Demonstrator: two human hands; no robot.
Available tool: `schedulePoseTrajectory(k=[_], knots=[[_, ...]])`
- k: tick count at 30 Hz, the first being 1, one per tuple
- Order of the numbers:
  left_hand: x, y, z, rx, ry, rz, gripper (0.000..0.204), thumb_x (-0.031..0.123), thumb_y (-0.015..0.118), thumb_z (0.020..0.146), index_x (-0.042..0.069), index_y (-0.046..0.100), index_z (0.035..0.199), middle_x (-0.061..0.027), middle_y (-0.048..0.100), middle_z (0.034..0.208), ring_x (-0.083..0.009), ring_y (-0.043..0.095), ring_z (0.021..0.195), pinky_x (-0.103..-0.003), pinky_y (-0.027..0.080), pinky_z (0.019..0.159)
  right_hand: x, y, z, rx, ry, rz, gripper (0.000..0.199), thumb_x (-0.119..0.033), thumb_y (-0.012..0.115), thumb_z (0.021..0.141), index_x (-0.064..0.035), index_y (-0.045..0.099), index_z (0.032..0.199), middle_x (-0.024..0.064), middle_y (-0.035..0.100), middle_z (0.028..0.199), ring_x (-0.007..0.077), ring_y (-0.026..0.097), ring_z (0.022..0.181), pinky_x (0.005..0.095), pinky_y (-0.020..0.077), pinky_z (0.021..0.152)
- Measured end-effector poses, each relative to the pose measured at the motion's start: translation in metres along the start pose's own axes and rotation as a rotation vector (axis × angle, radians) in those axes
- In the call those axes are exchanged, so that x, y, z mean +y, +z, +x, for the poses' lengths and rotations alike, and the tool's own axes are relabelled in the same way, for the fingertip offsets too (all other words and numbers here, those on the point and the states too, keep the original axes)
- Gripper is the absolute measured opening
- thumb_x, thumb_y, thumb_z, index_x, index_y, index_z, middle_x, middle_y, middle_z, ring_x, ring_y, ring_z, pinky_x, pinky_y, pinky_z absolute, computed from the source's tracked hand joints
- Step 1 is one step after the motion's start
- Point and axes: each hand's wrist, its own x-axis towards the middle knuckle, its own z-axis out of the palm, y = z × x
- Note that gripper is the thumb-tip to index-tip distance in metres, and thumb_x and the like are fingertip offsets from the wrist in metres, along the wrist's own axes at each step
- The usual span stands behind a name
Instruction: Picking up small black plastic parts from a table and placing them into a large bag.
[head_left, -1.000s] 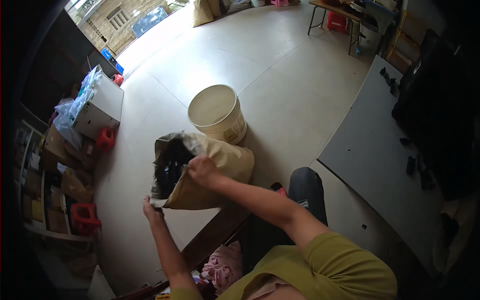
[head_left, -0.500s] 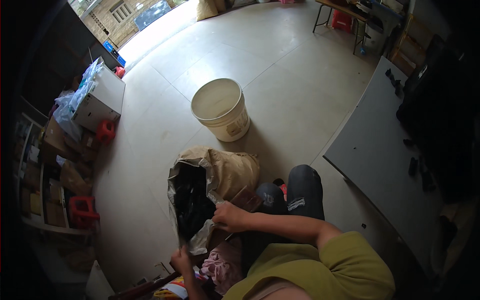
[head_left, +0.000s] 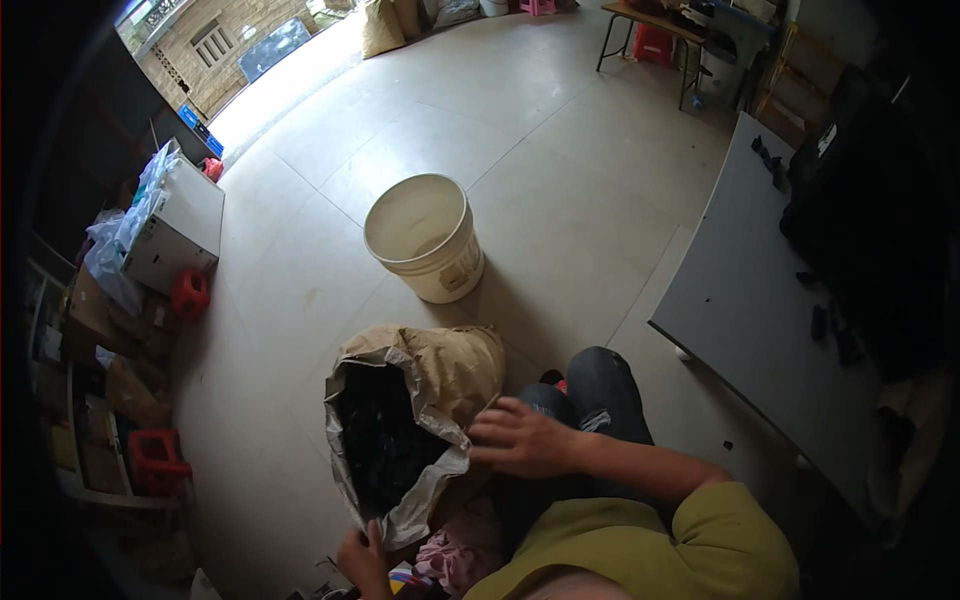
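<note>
Pale tiled floor (head_left: 560, 150) (workshop clutter around) bears bucket (head_left: 425, 238) and sack (head_left: 420, 410).

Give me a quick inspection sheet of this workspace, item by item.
Surface: pale tiled floor.
Job's things: brown paper sack, mouth open, with dark contents.
Clutter: empty cream bucket behind the sack; pink cloth by the knees.
Hands: left hand grips the sack's lower rim; right hand rests at its upper edge, fingers spread.
Cables: nothing seen.
Surroundings: grey table on the right; boxes and red stools on the left.
</note>
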Motion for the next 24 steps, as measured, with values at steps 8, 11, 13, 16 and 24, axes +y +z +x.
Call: schedulePoseTrajectory(k=[8,11,13,16,24], knots=[[0.165,-0.059,0.119,0.150,0.715,-0.165,0.015,0.011,0.063,0.078,0.003,0.053,0.087,-0.0125,0.054,0.083,-0.0310,0.055,0.078,-0.041,0.044,0.068,0.048,-0.138,-0.153,0.177,0.974,-0.721,0.033,-0.017,0.063,0.079,-0.0057,0.059,0.109,0.0145,0.050,0.116,0.0320,0.046,0.111,0.0460,0.0355,0.094],[0.266,-0.032,0.165,-0.055,1.064,-0.172,0.018,0.010,0.063,0.077,0.004,0.053,0.092,-0.0116,0.057,0.089,-0.0326,0.056,0.086,-0.042,0.045,0.072,0.045,-0.148,-0.214,0.251,1.156,-0.853,0.037,-0.020,0.062,0.081,-0.0081,0.058,0.115,0.0141,0.049,0.120,0.0321,0.045,0.112,0.0459,0.0352,0.095],[0.315,0.012,0.209,-0.204,1.154,-0.176,0.021,0.011,0.063,0.078,0.005,0.053,0.096,-0.0118,0.057,0.096,-0.0336,0.056,0.092,-0.043,0.045,0.075,0.045,-0.146,-0.215,0.254,1.189,-0.815,0.042,-0.020,0.061,0.082,-0.0120,0.054,0.123,0.0139,0.046,0.125,0.0325,0.044,0.114,0.0451,0.0341,0.097],[0.360,0.108,0.296,-0.216,1.232,-0.088,0.033,0.011,0.063,0.079,0.002,0.053,0.108,-0.0174,0.055,0.109,-0.0376,0.052,0.102,-0.045,0.043,0.085,0.052,-0.147,-0.203,0.317,1.213,-0.796,0.041,-0.022,0.063,0.080,-0.0124,0.056,0.119,0.0146,0.047,0.122,0.0316,0.045,0.113,0.0468,0.0337,0.097],[0.314,0.367,0.513,-0.353,0.626,0.105,0.082,0.021,0.061,0.075,-0.003,0.020,0.142,-0.0298,0.024,0.144,-0.0414,0.024,0.134,-0.044,0.023,0.110,0.040,-0.151,-0.202,0.422,1.245,-0.751,0.040,-0.027,0.063,0.080,-0.0131,0.054,0.117,0.0134,0.046,0.120,0.0288,0.046,0.114,0.0466,0.0324,0.098]])
